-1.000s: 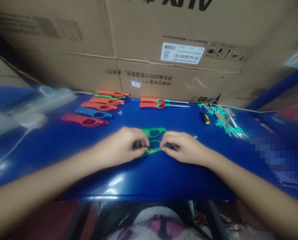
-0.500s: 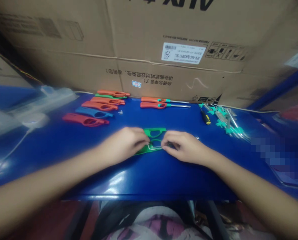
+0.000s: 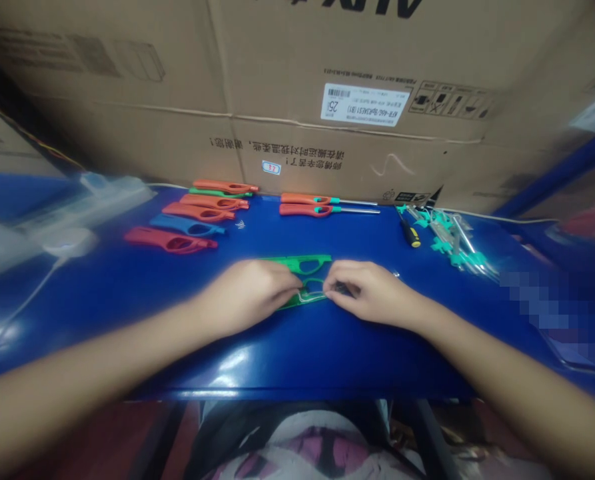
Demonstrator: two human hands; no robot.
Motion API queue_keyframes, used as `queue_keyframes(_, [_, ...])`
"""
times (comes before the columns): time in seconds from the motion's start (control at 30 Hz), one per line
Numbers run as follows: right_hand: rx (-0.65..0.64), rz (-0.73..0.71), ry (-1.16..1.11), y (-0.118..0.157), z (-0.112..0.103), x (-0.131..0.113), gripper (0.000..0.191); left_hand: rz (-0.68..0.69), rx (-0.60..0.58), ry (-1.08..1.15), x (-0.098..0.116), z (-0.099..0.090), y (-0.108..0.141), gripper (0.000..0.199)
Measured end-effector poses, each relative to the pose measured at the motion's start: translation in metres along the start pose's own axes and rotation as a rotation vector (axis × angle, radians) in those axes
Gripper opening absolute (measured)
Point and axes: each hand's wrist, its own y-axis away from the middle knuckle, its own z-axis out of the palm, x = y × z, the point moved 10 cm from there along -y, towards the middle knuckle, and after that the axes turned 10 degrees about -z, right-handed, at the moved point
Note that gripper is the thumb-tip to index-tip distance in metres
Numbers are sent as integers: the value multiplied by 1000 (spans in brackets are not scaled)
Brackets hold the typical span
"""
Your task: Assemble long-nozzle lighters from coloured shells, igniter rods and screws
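Observation:
Two green plastic lighter shell halves lie in front of me: the far green half (image 3: 310, 264) and the near green half (image 3: 290, 303), partly covered by my hands. A thin pale wire (image 3: 311, 298) crosses the near half between my fingertips. My left hand (image 3: 257, 290) is closed in a pinch at the wire's left end, over the near half. At the wire's right end, my right hand (image 3: 364, 290) pinches with thumb and forefinger. Something small and dark shows inside that hand, too hidden to name.
Orange, blue and red lighter shells (image 3: 172, 240) lie at the left, with small screws (image 3: 240, 225) beside them. Two lighters with metal tubes (image 3: 330, 211) rest at the back. A screwdriver (image 3: 410, 232) and teal-ended metal tubes (image 3: 460, 247) lie right. A cardboard box (image 3: 277, 87) stands behind.
My left hand has shifted slightly right along the near green half, and more of the far half's left end shows. My right hand stays almost still.

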Motion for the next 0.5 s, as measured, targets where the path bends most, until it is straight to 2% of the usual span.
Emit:
queue_keyframes(0.13, [0, 10, 3, 1, 0, 1, 9, 5, 33, -69, 2, -2, 1, 20])
queue_keyframes(0.33, [6, 9, 15, 0, -1, 1, 8, 61, 146, -88, 8, -6, 2, 20])
queue_keyframes(0.5, [1, 22, 11, 0, -1, 2, 9, 42, 142, -104, 8, -7, 1, 18])
